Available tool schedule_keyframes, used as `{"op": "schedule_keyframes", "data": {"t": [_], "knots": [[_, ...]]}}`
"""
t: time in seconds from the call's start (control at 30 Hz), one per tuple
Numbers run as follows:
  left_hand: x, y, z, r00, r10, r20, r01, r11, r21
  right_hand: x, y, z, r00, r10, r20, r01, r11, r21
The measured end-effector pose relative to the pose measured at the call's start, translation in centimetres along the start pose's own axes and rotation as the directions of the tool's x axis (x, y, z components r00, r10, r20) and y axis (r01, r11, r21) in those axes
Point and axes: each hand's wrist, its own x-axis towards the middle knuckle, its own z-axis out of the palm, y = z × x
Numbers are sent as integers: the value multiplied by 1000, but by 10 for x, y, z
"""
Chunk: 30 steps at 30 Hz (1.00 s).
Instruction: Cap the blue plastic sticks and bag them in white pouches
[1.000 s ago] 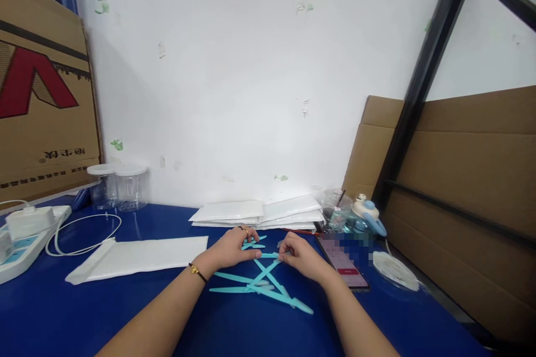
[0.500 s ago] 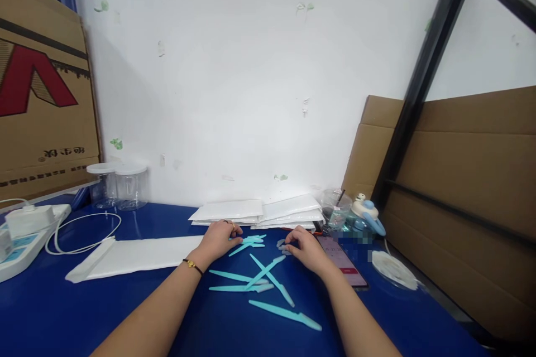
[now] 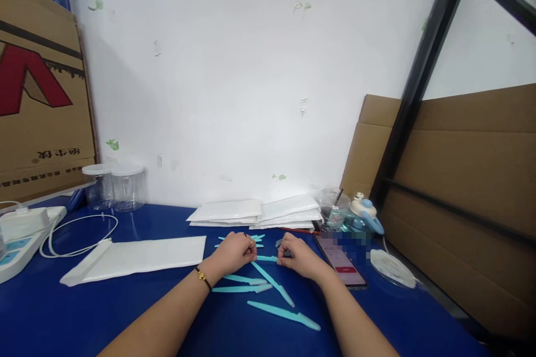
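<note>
A teal eyebrow razor (image 3: pixel 267 258) lies level between my two hands. My left hand (image 3: pixel 237 252) is closed on one end, and the fingers of my right hand (image 3: pixel 295 254) pinch the other end, hiding its tip. Small translucent blade caps (image 3: pixel 278 243) lie beside my right fingers, mostly covered by them. Below the hands are several more teal razors; one slanted razor (image 3: pixel 274 284) has its upper end near my left fingertips, and another razor (image 3: pixel 285 315) lies closest to me. Behind my left hand, a pile of razors (image 3: pixel 257 239) is partly hidden.
White padded mailers (image 3: pixel 228 212) are stacked against the wall. A long white pouch (image 3: pixel 146 254) lies left, beside a cable (image 3: pixel 79 217) and power strip (image 3: pixel 31 240). A phone (image 3: pixel 341 262), plastic cup (image 3: pixel 333 206) and blue-white bottle (image 3: pixel 364 215) stand or lie right.
My left hand has moved right from the razor pile toward my right hand. The razor that lay crossed over another has left its place, and a razor is now held between both hands.
</note>
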Motion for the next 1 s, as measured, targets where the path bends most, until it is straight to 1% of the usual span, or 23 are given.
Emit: {"op": "schedule_keyframes", "data": {"t": [0.03, 0.1, 0.2, 0.23, 0.27, 0.33, 0.4, 0.43, 0.5, 0.6, 0.67, 0.73, 0.8, 0.87, 0.93, 1.0], "knots": [[1, -4, -2, 999, -14, -33, 15, 1000, 25, 0, 3, 0, 1000, 5, -26, -5, 1000, -4], [1, -15, -9, 993, -77, -84, 82, 994, 67, 2, 9, -2, 994, 47, -100, -48, 999, -13], [-2, -28, -18, 976, -183, -116, 192, 979, 73, 3, 14, -3, 973, 110, -205, -116, 993, -14], [-4, -29, -19, 977, -185, -108, 192, 980, 51, 3, 14, -4, 969, 115, -221, -120, 993, -11], [-5, -28, -20, 982, -162, -94, 165, 986, 19, 3, 13, -4, 967, 112, -227, -117, 993, -8], [-6, -19, -18, 997, -59, -43, 57, 997, -46, 3, 9, -6, 971, 98, -218, -101, 995, -2], [-6, -7, -13, 998, 51, 31, -48, 996, -79, 1, 5, -8, 976, 90, -198, -91, 996, 2], [-5, -2, -10, 995, 82, 64, -77, 994, -81, 0, 4, -10, 978, 87, -189, -87, 996, 7], [-4, 5, -4, 989, 98, 111, -89, 993, -78, -2, 3, -13, 982, 87, -165, -81, 996, 43], [-3, 5, -1, 995, 46, 87, -39, 996, -86, -6, 1, -18, 994, 90, -55, -80, 984, 160], [-2, 1, -3, 999, -12, 41, 16, 995, -101, -7, -1, -20, 996, 75, 43, -83, 968, 235], [-2, -5, -6, 998, -64, 13, 65, 991, -119, -8, -3, -20, 994, 54, 98, -78, 960, 268], [-1, -12, -8, 997, -82, 4, 82, 989, -120, -7, -4, -19, 994, 40, 101, -65, 965, 255], [0, -19, -10, 996, -90, -18, 88, 992, -91, -5, -1, -18, 996, 50, 70, -64, 975, 212], [0, -26, -12, 990, -127, -62, 124, 991, -52, -4, 4, -17, 996, 89, 8, -89, 983, 158], [-1, -32, -15, 977, -195, -84, 193, 981, -32, -2, 11, -16, 988, 138, -65, -130, 985, 115]]}}
